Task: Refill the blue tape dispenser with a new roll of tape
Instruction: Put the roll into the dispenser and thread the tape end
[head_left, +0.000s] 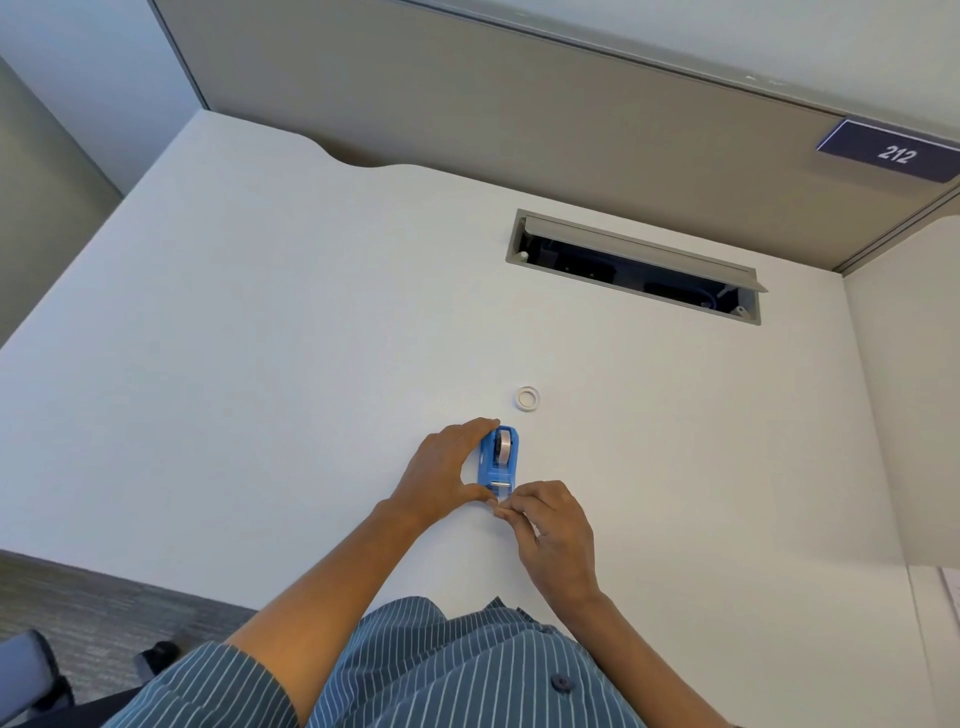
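Note:
The blue tape dispenser (496, 466) stands on the white desk (260, 364) with a roll of tape (503, 446) seated upright in it. My left hand (444, 467) grips the dispenser's left side, fingers over its far end and thumb near the cutter. My right hand (540, 525) pinches something small, seemingly the loose tape end, just in front of the metal cutter (501, 485). An empty white tape core (528, 399) lies flat on the desk just beyond the dispenser, to its right.
An open cable tray (634, 267) is cut into the desk at the back right. A grey partition (467, 104) with a "212" sign (891, 151) stands behind. The desk's left edge drops to carpet, where a chair base (36, 675) shows.

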